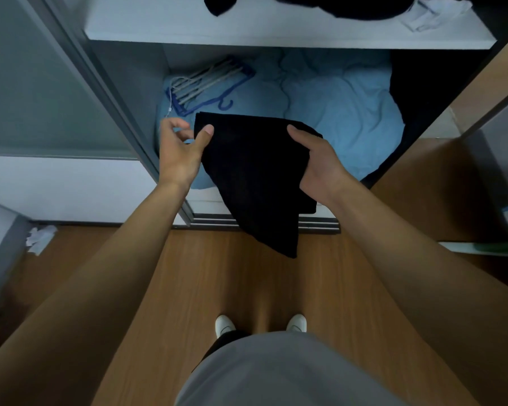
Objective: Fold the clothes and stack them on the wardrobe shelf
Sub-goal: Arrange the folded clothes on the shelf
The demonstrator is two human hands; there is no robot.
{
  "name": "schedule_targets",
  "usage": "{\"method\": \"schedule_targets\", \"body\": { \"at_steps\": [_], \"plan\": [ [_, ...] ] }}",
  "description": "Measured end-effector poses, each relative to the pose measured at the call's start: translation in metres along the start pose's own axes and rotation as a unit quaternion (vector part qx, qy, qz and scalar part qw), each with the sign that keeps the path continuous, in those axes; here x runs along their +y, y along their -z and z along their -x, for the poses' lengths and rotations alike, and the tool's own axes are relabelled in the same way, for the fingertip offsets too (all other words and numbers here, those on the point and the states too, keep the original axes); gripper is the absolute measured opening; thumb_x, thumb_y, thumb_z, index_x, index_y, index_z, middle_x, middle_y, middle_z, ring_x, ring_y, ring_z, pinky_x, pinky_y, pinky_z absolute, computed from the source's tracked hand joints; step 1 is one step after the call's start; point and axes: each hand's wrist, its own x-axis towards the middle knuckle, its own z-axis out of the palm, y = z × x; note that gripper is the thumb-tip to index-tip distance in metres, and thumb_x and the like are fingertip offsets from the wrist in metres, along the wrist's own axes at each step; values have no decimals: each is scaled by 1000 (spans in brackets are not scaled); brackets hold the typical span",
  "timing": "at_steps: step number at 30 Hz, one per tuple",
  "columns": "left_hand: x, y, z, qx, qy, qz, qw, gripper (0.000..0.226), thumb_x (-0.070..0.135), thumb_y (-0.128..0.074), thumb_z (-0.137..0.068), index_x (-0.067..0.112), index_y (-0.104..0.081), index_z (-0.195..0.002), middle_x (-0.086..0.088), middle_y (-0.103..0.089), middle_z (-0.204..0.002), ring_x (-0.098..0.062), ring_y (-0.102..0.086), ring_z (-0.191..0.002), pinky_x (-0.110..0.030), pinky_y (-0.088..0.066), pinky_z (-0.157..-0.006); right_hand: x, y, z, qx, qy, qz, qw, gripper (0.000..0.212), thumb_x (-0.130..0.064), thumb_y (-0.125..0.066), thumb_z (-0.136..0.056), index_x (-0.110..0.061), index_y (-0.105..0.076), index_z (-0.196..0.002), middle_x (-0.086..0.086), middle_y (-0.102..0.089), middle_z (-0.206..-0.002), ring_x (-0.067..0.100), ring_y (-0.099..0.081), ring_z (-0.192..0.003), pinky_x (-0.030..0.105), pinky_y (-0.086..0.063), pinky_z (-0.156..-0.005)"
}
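— Right, holding what, and where?

— Black cloth (255, 177), folded, held up in front of the open wardrobe, above the sliding-door track (264, 222). Lower corner hanging down to a point over the wooden floor (247, 288).

— Right hand (317, 168)?

— Gripping the cloth's right edge, thumb lying on top, fingers hidden underneath.

— Left hand (182, 150)?

— Thumb pressed on the cloth's upper left corner. Other fingers loosely curled and spread, off to the left of the edge. Hard to say whether touching the underside or not.

— Around it?

— Just behind the cloth, a rumpled blue quilt (335, 106) filling the bottom of the wardrobe. On the quilt's left part, a blue and white hanger rack (206, 83), lying flat. Dark clothing (423, 92) bunched against the right inner wall.

— And the shelf?

— White shelf (276, 27) higher up, well beyond the hands. Dark clothes (335, 5) heaped loosely on it, with a small white piece (434, 13) at the right end.

— Anything else near?

— Grey sliding door (41, 83) on the left. Crumpled white paper (40, 237) on the floor at far left. Two white shoes (261, 323) near the bottom, peeking out past a grey shirt (291, 373).
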Motion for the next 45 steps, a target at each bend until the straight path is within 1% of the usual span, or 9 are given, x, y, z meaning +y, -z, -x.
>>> {"method": "schedule_targets", "body": {
  "at_steps": [4,10,14,17,25,30,34,39,45],
  "plan": [
    [9,-6,-1,-46,60,-53,996,39,51,-69,-87,15,-59,-99,-19,-66,-113,-27,-65,-105,-42,-52,-99,-6,1,1,-40,3,-3,999,37,-22,-60,-97,0,-64,-127,16,-69,-121,29,-65,-115,37,-51,-102],
    [16,-12,-4,-45,58,-30,997,31,45,-67,-91,17,-57,-99,1,-64,-95,-4,-62,-82,-25,-51,-81,-9,6,2,-48,12,-12,999,22,-22,-60,-95,-8,-74,-104,8,-74,-101,23,-70,-97,33,-55,-93],
    [18,-11,-5,-55,38,-17,998,31,35,-62,-96,16,-45,-78,-11,-47,-85,-20,-52,-82,-50,-51,-90,-8,11,2,-41,12,3,999,22,-26,-60,-94,-11,-76,-96,6,-74,-96,21,-71,-89,32,-57,-84],
    [22,-8,-7,-73,30,-3,997,26,33,-56,-98,13,-45,-84,-12,-49,-87,-22,-51,-83,-51,-50,-86,-8,15,1,-29,7,19,999,24,-29,-60,-94,-11,-76,-97,6,-74,-96,20,-71,-87,32,-57,-81],
    [26,-6,-7,-63,14,64,996,16,29,-61,-97,17,-54,-91,1,-71,-73,-14,-69,-69,-26,-54,-67,-9,14,0,34,1,70,997,27,-19,-64,-94,-3,-70,-114,10,-74,-100,24,-72,-88,35,-59,-76],
    [22,1,-11,-127,124,147,973,53,32,-70,-91,24,-46,-137,9,-78,-89,-14,-75,-89,-26,-58,-73,-17,2,-5,60,-7,93,994,15,-14,-67,-93,-2,-72,-100,13,-76,-90,25,-74,-79,36,-60,-69],
    [28,-1,-16,-105,96,109,984,24,13,-60,-98,16,-68,-121,4,-77,-79,-13,-74,-76,-24,-57,-67,-23,0,-5,58,-16,189,980,19,-20,-68,-93,-4,-72,-103,9,-77,-90,22,-75,-80,33,-61,-70],
    [29,-6,-19,-83,109,109,984,20,16,-58,-100,13,-69,-116,-2,-72,-81,-13,-71,-69,-27,-59,-66,-29,-4,-10,110,-9,232,966,28,-17,-72,-89,0,-66,-111,11,-76,-92,20,-74,-75,27,-58,-61],
    [24,-6,-24,-26,148,95,984,21,11,-53,-101,6,-68,-115,-14,-68,-108,-25,-67,-96,-39,-58,-91,-27,-7,-17,198,35,218,955,56,-11,-70,-89,0,-45,-137,19,-66,-119,20,-68,-83,27,-57,-59]
  ]
}}
